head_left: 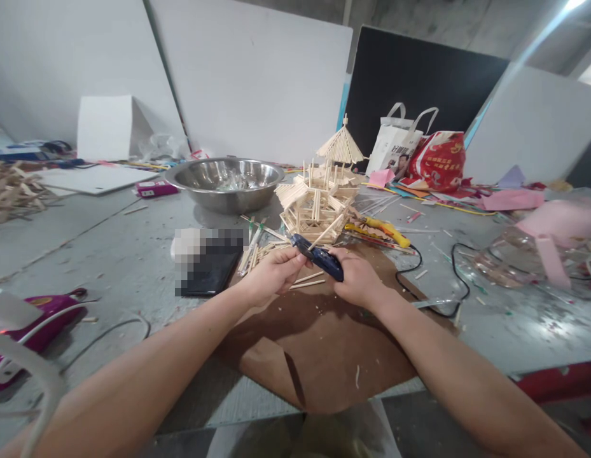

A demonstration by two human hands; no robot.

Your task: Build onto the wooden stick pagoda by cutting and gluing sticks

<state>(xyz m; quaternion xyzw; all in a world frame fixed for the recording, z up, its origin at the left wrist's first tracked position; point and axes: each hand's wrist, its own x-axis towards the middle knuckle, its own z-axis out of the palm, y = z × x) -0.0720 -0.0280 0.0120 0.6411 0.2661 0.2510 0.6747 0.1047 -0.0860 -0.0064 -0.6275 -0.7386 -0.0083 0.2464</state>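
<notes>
My right hand (359,278) is closed around a dark blue hand tool (326,261) that looks like a cutter. Across its front end runs a thin wooden stick (324,231). The fingers of my left hand (276,272) pinch at the lower end of that stick, right against the tool; the exact grip is partly hidden. Just beyond both hands stands a pagoda-like model (319,197) built of wooden sticks, with a pointed roof. Loose sticks lie near my left hand, and brown paper (333,356) is spread beneath both hands.
A steel basin (228,187) stands left of the model, with a black phone-like slab (214,270) nearer me. To the right lie a yellow-handled tool (385,231) with a black cord and a clear container (509,254). Bags (436,162) stand behind. A purple device (42,318) sits left.
</notes>
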